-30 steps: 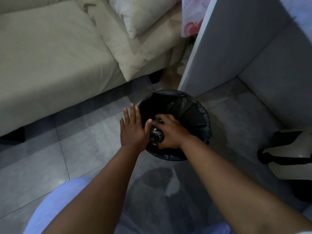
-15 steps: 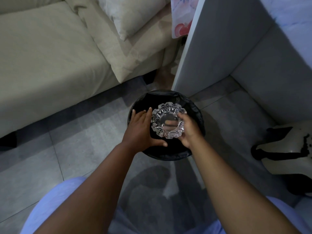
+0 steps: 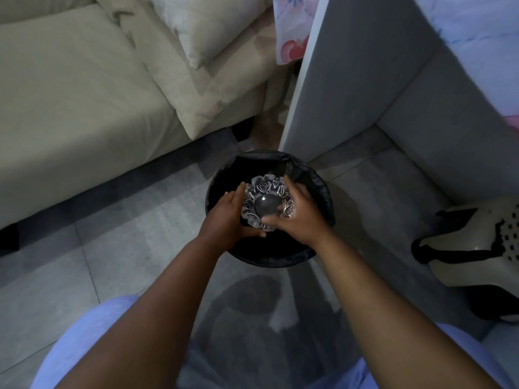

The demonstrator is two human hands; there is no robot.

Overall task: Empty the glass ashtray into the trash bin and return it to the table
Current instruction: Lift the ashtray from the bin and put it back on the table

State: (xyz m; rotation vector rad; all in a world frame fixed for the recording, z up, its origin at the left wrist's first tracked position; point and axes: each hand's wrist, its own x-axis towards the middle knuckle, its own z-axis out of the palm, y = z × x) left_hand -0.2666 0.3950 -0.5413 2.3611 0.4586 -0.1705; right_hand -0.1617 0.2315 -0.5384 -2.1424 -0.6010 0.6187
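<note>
One glass ashtray point(image 3: 266, 205), cut pattern, centre of the frame, held directly above the bin mouth. Two hands: left hand point(image 3: 228, 220) cupping its left edge, fingers curled around the rim; right hand point(image 3: 302, 213) gripping its right edge, thumb across the near side. One trash bin point(image 3: 323, 189), round, black liner; contents too dark to tell. One beige sofa point(image 3: 70, 113), upper left, with two cushions point(image 3: 202, 80). One white cabinet panel point(image 3: 345, 80), upper right, just behind the bin. Grey tiled floor point(image 3: 84, 248).
</note>
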